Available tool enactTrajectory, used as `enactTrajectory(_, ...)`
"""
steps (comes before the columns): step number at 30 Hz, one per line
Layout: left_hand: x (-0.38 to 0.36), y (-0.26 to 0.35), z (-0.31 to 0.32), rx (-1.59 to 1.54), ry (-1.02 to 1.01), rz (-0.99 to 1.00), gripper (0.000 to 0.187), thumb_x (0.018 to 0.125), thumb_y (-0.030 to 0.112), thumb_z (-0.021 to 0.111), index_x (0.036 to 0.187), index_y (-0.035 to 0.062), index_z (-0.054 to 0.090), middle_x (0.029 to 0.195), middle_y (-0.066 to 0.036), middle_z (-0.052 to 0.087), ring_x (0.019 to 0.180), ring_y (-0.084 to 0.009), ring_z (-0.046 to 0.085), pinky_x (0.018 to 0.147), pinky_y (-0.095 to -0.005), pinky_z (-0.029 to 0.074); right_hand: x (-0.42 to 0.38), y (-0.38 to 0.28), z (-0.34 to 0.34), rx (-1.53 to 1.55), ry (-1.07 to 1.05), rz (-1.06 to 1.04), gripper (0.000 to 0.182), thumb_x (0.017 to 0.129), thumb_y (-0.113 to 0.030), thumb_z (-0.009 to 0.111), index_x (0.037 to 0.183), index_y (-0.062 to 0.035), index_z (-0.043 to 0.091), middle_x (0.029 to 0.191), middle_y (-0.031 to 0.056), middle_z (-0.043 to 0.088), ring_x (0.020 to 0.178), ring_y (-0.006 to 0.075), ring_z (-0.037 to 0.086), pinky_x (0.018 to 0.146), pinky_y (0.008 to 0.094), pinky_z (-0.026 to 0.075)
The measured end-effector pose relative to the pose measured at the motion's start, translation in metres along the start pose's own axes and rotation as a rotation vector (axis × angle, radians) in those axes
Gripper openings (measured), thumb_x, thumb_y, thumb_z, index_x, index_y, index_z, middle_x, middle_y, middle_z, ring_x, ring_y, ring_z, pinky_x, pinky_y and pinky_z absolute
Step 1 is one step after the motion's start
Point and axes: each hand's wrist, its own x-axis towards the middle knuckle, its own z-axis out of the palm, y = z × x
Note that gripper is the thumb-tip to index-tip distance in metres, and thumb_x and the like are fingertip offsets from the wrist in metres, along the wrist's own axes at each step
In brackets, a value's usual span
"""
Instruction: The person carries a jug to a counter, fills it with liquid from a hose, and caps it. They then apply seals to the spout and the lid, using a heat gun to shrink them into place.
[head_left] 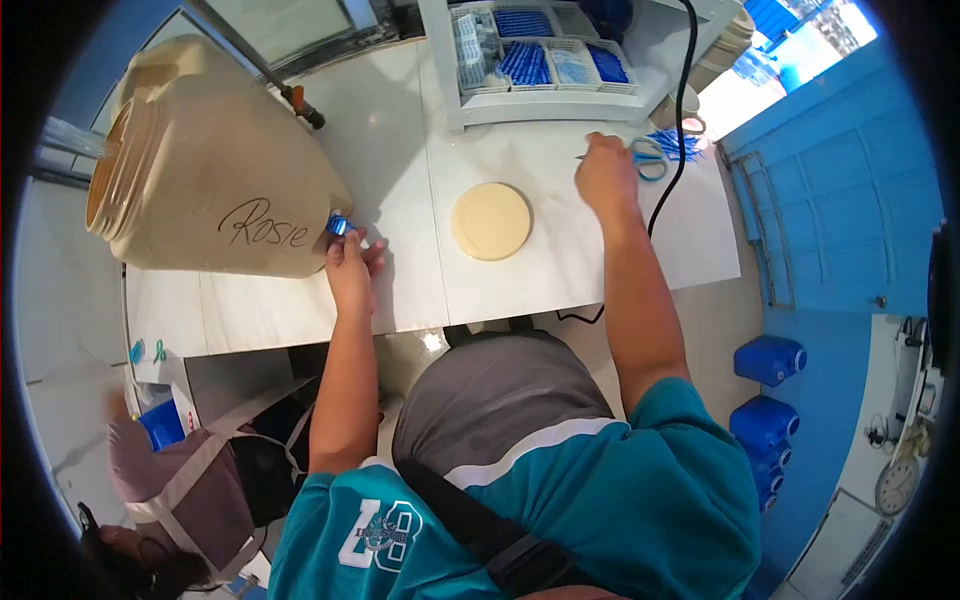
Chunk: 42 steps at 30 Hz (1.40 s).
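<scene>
On the white tabletop (pixel 560 270), toward ten o'clock, a large beige plastic water jug (pixel 215 165) is laid on its side, with "Rosie" handwritten on its wall and its ribbed mouth turned toward nine o'clock. At its lower corner a small blue tap (pixel 340 225) is fitted. Toward twelve o'clock a white tray rack (pixel 545 60) is seen, its compartments filled with blue and white small parts. A round beige disc lid (pixel 490 221) is laid flat near the centre. The left hand (pixel 350 265) is curled loosely, and the blue tap is touched by its fingertips. The right hand (pixel 605 175) is closed at one o'clock, beside blue-handled scissors (pixel 650 158); whether anything is gripped in it cannot be told. A black cable (pixel 685 110) is run past the scissors.
</scene>
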Motion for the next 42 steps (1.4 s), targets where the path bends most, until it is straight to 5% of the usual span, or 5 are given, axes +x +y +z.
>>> enactTrajectory(9,0.002,-0.001,-0.003,0.019,-0.012,-0.004,0.026,0.105,0.025,0.056,0.122,0.0046,0.052,0.121,-0.008,0.062,0.087,-0.0178,0.072,0.060,-0.0260,0.054,-0.003,0.039,0.007,-0.490,-0.231,0.068,0.030,0.093,-0.014,0.055,0.120,-0.0058,0.064,0.120,0.0194,0.065,0.108,0.0405,0.064,0.095,0.0527,0.049)
enactTrajectory(23,-0.002,0.002,-0.004,-0.036,-0.072,-0.036,0.026,0.105,0.017,0.050,0.127,0.0029,0.052,0.125,-0.008,0.063,0.095,-0.0181,0.071,0.069,-0.0283,0.056,-0.045,-0.043,-0.041,-0.030,-0.410,-0.069,0.040,0.090,-0.017,0.065,0.127,-0.0050,0.054,0.116,0.0200,0.068,0.109,0.0337,0.067,0.083,0.0522,0.053)
enactTrajectory(25,-0.002,0.003,-0.005,-0.043,-0.070,-0.037,0.027,0.105,0.016,0.050,0.128,0.0030,0.050,0.126,-0.008,0.062,0.095,-0.0184,0.070,0.070,-0.0286,0.057,-0.060,-0.066,-0.038,0.005,-0.275,-0.447,0.045,0.091,-0.018,0.064,0.132,-0.0046,0.051,0.125,0.0205,0.065,0.114,0.0335,0.064,0.089,0.0526,0.048)
enactTrajectory(28,-0.007,0.007,-0.004,-0.049,-0.084,-0.043,0.028,0.105,0.016,0.049,0.130,0.0026,0.048,0.128,-0.008,0.061,0.096,-0.0191,0.070,0.072,-0.0292,0.057,-0.075,-0.116,-0.032,0.045,-0.417,-0.500,0.050,0.090,-0.020,0.066,0.135,-0.0053,0.049,0.128,0.0182,0.063,0.118,0.0327,0.061,0.094,0.0516,0.045)
enactTrajectory(42,-0.004,0.005,-0.008,-0.071,-0.144,-0.044,0.030,0.104,0.012,0.047,0.132,0.0010,0.046,0.128,-0.008,0.058,0.100,-0.0197,0.069,0.077,-0.0302,0.060,-0.094,-0.185,0.010,0.057,-0.497,-0.487,0.052,0.086,-0.034,0.076,0.121,-0.0022,0.055,0.114,0.0174,0.064,0.108,0.0347,0.066,0.087,0.0465,0.055)
